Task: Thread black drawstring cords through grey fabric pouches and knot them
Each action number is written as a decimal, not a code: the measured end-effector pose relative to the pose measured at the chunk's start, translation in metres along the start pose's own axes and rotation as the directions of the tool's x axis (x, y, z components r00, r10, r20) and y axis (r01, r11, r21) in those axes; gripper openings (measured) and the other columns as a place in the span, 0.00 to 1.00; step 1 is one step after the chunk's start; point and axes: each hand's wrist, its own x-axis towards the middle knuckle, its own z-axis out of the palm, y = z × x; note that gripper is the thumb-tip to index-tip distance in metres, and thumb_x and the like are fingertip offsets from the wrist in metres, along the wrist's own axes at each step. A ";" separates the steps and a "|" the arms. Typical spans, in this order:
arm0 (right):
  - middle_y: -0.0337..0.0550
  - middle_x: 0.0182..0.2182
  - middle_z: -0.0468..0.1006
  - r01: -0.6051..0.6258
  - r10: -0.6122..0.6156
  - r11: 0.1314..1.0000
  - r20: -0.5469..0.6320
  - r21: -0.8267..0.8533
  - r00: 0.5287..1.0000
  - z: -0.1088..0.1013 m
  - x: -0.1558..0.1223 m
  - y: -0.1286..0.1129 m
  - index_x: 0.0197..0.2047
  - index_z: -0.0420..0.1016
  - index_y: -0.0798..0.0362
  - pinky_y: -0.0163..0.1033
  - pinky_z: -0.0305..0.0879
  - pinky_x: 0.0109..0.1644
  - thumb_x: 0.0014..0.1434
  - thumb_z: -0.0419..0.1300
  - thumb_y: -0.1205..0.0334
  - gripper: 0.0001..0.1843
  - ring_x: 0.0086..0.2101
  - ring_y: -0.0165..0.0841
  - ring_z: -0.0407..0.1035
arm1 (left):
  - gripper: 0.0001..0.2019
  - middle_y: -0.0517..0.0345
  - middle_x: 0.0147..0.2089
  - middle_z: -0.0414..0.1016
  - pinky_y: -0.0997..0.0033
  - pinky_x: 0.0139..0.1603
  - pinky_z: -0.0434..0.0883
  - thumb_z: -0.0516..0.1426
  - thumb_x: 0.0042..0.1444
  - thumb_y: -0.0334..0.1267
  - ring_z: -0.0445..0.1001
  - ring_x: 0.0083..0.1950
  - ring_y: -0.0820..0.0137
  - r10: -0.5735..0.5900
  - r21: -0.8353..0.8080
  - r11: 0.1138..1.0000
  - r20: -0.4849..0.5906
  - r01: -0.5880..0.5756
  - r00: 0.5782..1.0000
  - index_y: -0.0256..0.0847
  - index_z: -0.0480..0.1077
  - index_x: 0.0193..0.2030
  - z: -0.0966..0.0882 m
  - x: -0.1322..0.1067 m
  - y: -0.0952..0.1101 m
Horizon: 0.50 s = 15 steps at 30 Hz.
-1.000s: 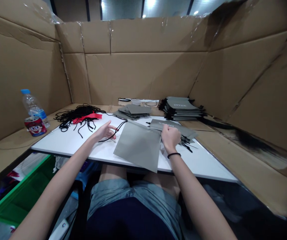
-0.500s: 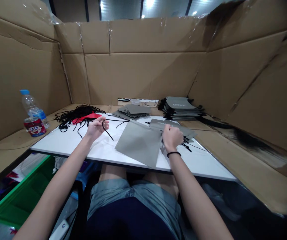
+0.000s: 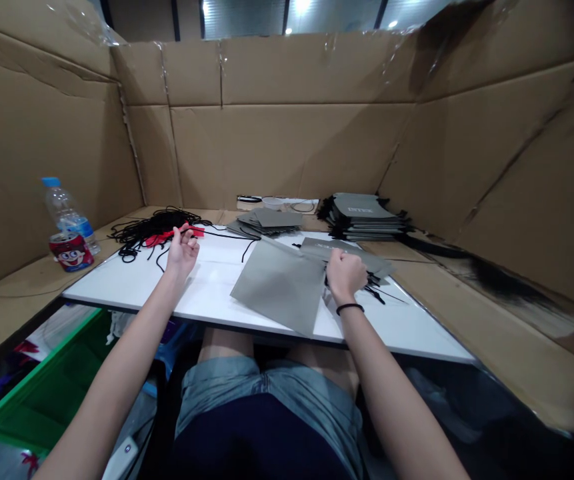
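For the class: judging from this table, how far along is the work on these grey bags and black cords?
Done: the stacked grey bags at the back right show black cord ends along their edges. In hand: the right hand grips a grey bag, and a black cord runs from the left hand. Left: the flatter grey bag pile shows no clear cords, and the black cord heap remains.

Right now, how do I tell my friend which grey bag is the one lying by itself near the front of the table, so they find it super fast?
Find the big white table inside the cardboard walls. Near its front edge, just left of the right hand, a flat grey bag lies crooked. One corner points at the front edge, and it is a single bag, not part of the tall stack at the back right.
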 end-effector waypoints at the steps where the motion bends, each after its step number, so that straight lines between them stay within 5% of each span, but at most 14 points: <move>1: 0.61 0.31 0.78 0.003 -0.003 1.000 0.005 -0.001 1.000 0.000 0.000 0.000 0.35 0.82 0.61 0.38 0.49 0.29 0.59 0.46 0.55 0.26 0.31 0.40 0.69 | 0.17 0.64 0.24 0.71 0.82 0.22 0.62 0.51 0.62 0.53 0.59 0.18 0.83 0.003 -0.007 1.000 -0.015 -0.004 1.000 0.42 0.69 0.34 -0.001 0.001 -0.001; 5: 0.60 0.30 0.78 0.018 -0.018 1.000 0.020 -0.008 1.000 0.001 0.000 0.000 0.34 0.82 0.61 0.37 0.49 0.30 0.59 0.45 0.54 0.26 0.30 0.39 0.68 | 0.17 0.63 0.23 0.66 0.79 0.21 0.60 0.51 0.62 0.51 0.59 0.19 0.80 0.080 0.187 0.979 -0.006 -0.078 0.997 0.40 0.65 0.30 0.001 -0.001 -0.009; 8: 0.59 0.28 0.77 0.047 -0.047 0.999 0.032 0.002 0.998 0.002 0.000 0.000 0.31 0.82 0.61 0.37 0.47 0.29 0.58 0.45 0.55 0.26 0.28 0.37 0.66 | 0.20 0.62 0.21 0.60 0.76 0.25 0.60 0.54 0.60 0.49 0.59 0.23 0.76 0.153 0.517 0.823 0.195 -0.234 0.969 0.40 0.61 0.22 0.007 -0.007 -0.018; 11: 0.57 0.25 0.76 0.086 -0.088 0.996 0.041 0.038 0.995 0.003 -0.001 0.000 0.27 0.80 0.60 0.37 0.45 0.28 0.57 0.46 0.54 0.26 0.26 0.36 0.64 | 0.18 0.60 0.26 0.61 0.74 0.36 0.62 0.55 0.59 0.46 0.61 0.31 0.72 0.077 0.675 0.640 0.418 -0.367 0.905 0.40 0.62 0.21 0.012 -0.013 -0.025; 15: 0.54 0.22 0.74 0.115 -0.118 0.992 0.063 0.056 0.991 0.003 -0.002 -0.001 0.24 0.78 0.59 0.37 0.45 0.27 0.57 0.46 0.54 0.25 0.24 0.34 0.60 | 0.16 0.57 0.32 0.65 0.71 0.44 0.62 0.52 0.60 0.47 0.64 0.37 0.68 -0.062 0.698 0.571 0.562 -0.433 0.825 0.40 0.67 0.26 0.012 -0.018 -0.026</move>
